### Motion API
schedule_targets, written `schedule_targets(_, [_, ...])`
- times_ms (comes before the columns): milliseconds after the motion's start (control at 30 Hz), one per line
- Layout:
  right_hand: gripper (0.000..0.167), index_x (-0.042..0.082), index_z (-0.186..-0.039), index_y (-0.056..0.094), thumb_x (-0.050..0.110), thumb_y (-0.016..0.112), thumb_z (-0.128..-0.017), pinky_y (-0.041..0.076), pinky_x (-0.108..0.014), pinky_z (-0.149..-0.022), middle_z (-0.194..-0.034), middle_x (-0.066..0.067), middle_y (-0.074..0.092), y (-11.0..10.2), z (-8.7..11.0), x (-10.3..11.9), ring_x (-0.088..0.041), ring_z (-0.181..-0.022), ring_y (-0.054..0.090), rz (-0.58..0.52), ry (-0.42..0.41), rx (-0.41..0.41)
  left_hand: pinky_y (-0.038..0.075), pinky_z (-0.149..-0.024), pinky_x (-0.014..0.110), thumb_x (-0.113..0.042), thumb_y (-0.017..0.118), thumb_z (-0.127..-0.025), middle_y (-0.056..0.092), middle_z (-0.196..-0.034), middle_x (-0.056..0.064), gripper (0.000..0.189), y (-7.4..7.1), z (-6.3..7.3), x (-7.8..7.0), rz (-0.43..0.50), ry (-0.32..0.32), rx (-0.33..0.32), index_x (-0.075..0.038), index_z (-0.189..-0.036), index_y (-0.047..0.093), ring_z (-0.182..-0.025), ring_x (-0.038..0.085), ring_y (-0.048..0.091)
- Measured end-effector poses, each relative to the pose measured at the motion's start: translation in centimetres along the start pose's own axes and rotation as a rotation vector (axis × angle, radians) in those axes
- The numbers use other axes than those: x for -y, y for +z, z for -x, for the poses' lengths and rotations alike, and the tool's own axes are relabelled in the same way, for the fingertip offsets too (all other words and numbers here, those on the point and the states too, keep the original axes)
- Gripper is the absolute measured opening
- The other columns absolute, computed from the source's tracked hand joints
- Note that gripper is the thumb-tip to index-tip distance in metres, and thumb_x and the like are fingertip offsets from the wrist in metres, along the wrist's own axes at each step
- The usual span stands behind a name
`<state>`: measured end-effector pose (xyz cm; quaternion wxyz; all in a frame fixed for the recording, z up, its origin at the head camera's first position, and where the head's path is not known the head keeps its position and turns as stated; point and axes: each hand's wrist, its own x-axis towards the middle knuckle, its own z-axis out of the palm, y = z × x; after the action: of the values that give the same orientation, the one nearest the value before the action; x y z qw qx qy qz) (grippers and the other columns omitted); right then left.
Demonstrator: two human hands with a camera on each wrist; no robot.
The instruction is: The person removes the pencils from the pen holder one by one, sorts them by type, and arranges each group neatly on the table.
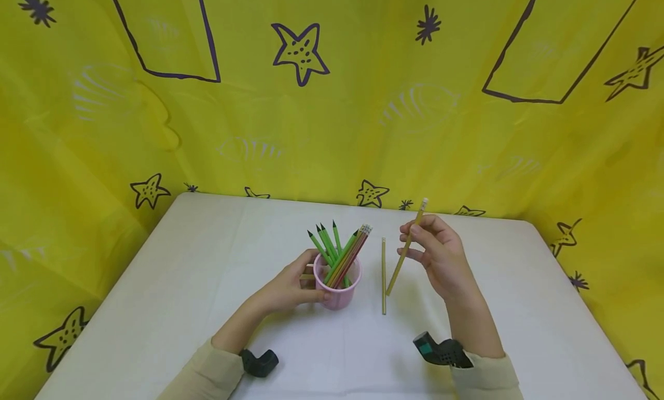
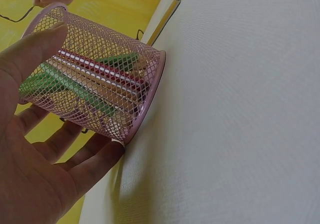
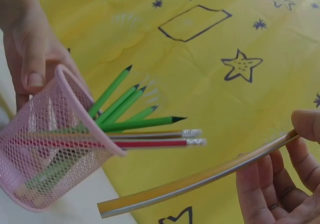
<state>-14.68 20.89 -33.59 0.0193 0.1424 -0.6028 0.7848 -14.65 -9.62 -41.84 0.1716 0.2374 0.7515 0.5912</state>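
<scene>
My left hand (image 1: 282, 287) grips a pink mesh pencil cup (image 1: 338, 299) from its left side, thumb in front and fingers behind. In the left wrist view the cup (image 2: 145, 101) stands on the white table. Several green pencils (image 3: 112, 90) in it point their dark tips up, beside red and gold-coloured pencils (image 1: 349, 257) with eraser ends up. My right hand (image 1: 446, 259) pinches a gold-coloured pencil (image 1: 399, 266) between thumb and fingers, to the right of the cup. This pencil slants with its white eraser up and its plain, flat end down.
Another gold-coloured pencil (image 1: 384, 279) lies on the white table (image 1: 155, 308) between the cup and my right hand. A yellow curtain (image 1: 332, 117) with stars and fish hangs behind the table and along both sides. Dark devices (image 1: 442, 352) sit at both wrists.
</scene>
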Motion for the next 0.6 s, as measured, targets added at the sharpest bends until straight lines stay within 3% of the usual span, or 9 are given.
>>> schedule_targets(333, [0.013, 0.011, -0.102, 0.06, -0.001, 0.06, -0.097, 0.062, -0.036, -0.078, -0.099, -0.001, 0.064, -1.1, -0.6, -1.5, -0.013, -0.09, 0.064, 0.065, 0.066, -0.01, 0.051, -0.104, 0.041, -0.011, 0.079, -0.084, 0.051, -0.139, 0.011, 0.075, 0.0, 0.0, -0.1, 0.003, -0.001, 0.0, -0.015, -0.146, 0.036, -0.127, 0.032, 0.054])
schedule_targets(600, [0.026, -0.002, -0.12, 0.057, -0.006, 0.06, -0.094, 0.062, -0.033, -0.08, -0.1, -0.002, 0.062, -2.0, -0.9, -2.6, -0.013, -0.092, 0.062, 0.13, 0.095, -0.007, 0.051, -0.103, 0.041, -0.011, 0.079, -0.084, 0.051, -0.139, 0.011, 0.075, 0.0, 0.0, 0.0, 0.005, -0.005, 0.002, -0.015, -0.145, 0.035, -0.127, 0.032, 0.054])
